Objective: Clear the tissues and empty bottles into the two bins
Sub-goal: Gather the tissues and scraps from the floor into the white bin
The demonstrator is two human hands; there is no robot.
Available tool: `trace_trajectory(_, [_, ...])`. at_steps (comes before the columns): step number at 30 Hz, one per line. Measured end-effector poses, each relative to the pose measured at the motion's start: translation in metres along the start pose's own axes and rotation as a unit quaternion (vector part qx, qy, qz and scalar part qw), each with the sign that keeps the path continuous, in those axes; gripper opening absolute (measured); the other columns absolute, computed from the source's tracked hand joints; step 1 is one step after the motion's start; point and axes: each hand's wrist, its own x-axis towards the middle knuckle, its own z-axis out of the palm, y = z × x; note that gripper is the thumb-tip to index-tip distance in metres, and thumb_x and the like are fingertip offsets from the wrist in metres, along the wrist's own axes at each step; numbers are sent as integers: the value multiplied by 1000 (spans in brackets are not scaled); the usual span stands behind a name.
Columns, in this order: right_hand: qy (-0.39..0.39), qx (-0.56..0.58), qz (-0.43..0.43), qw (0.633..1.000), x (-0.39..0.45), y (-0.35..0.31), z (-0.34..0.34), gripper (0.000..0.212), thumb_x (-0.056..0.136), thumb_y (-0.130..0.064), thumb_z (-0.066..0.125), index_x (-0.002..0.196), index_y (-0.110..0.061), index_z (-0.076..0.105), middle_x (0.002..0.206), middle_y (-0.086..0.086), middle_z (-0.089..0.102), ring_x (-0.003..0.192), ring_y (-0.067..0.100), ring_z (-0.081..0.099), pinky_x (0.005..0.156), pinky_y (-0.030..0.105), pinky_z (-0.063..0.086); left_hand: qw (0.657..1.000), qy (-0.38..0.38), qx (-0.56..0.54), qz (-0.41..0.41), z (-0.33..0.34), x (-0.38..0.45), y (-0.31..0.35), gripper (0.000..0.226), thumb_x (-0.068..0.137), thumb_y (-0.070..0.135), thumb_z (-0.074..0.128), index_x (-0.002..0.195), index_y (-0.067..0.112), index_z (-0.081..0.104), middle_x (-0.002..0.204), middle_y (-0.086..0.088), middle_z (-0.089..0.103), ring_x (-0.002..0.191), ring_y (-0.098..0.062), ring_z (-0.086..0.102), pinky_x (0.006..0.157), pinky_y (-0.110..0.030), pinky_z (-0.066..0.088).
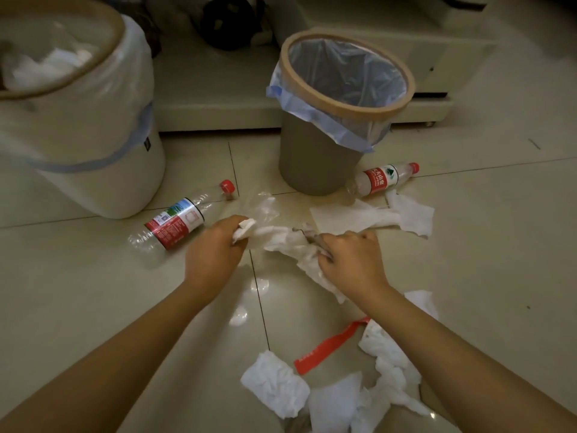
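while gripping tissue [281, 242], left hand [215, 248], right hand [349, 260] fisted, arms outstretched.

The white bin [78, 126] is cut off by the left and top edges, and its rim and the pale contents inside are blurred. The floor of the grey bin [327, 145] is hidden by its liner. The fingertips of the left hand [215, 251] and the right hand [352, 260] are buried in the held tissue [281, 242], so the grip cannot be seen. A dark rounded object [231, 20] at the top edge is too dim to be identified; possibly a bag. The print on the red strip [331, 345] is too small to be read. Part of the tissue heap [337, 398] is cropped by the bottom edge.
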Motion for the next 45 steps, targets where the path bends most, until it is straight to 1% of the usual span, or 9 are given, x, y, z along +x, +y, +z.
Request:
trace_trajectory(9, [84,85,-33,992,30,-53,-47,18,90,-28,58,102,-15,62,78,2,67,78,24,61,74,35,29,997,55,-22,-46,-68,-7,0,24,94,32,53,118,29,58,87,7,62,79,-16,57,65,-30,42])
trace_trajectory(16, [80,134,-48,987,48,-90,-73,17,93,-31,51,104,-21,59,72,-4,58,74,18,53,74,32,25,992,97,-15,-74,-116,-14,-14,18,94,31,53,110,31,59,86,7,64,77,-16,60,64,-32,49])
trace_trajectory(21, [77,187,-62,977,71,-117,-93,11,94,-33,51,94,-24,57,72,-5,59,69,14,55,83,35,37,986,151,16,-72,-159,-12,-14,19,94,31,53,112,29,60,88,10,63,77,-12,57,59,-27,40])
trace_trajectory(24, [87,216,-74,970,90,-134,-104,14,93,-35,53,94,-22,60,75,-3,63,70,14,57,86,36,40,980,183,41,-71,-190,-5,-14,18,95,35,50,110,30,58,87,10,63,77,-13,58,62,-29,44])
trace_trajectory(31, [113,300,-91,943,131,-177,-135,19,92,-37,55,88,-19,61,67,-3,60,62,15,57,73,46,52,959,251,113,-68,-258,27,-18,23,96,39,49,109,26,61,86,9,62,73,-9,56,54,-21,41])
trace_trajectory(35, [133,341,-101,925,159,-194,-154,16,92,-32,56,78,-24,56,65,-4,58,63,17,57,74,49,51,947,293,121,-56,-295,64,-17,22,95,35,51,109,22,60,90,1,66,75,-16,61,65,-32,53])
trace_trajectory(40, [170,359,-77,915,202,-207,-176,14,90,-31,57,80,-22,59,67,-5,59,62,16,56,54,28,44,926,350,130,-64,-335,117,-2,23,94,29,49,109,18,62,93,-4,67,81,-25,62,62,-33,48])
trace_trajectory(42, [184,354,-65,915,219,-214,-182,14,88,-30,58,76,-22,57,65,-5,57,60,17,53,51,26,36,915,361,173,-47,-339,131,-2,20,94,23,50,110,18,61,96,-4,67,83,-26,62,60,-31,42])
trace_trajectory(45, [170,348,-39,921,243,-229,-180,12,87,-28,58,80,-18,60,70,-3,60,62,17,55,50,25,39,902,321,288,3,-323,144,-24,19,91,14,54,109,16,56,97,-5,64,80,-26,61,60,-34,46])
